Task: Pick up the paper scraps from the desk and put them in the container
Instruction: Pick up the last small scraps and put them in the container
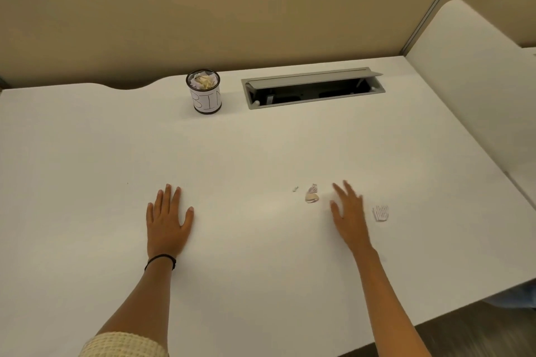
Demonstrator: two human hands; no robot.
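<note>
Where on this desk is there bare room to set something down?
Bare desk runs from the left hand to the bin and leftward. Crowded by the right hand: a crumpled scrap left of it, a lined scrap right.

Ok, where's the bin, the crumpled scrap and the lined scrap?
bin [206, 101]: head view, on its white label.
crumpled scrap [311, 195]: head view, on its middle.
lined scrap [380, 213]: head view, on its middle.
</note>
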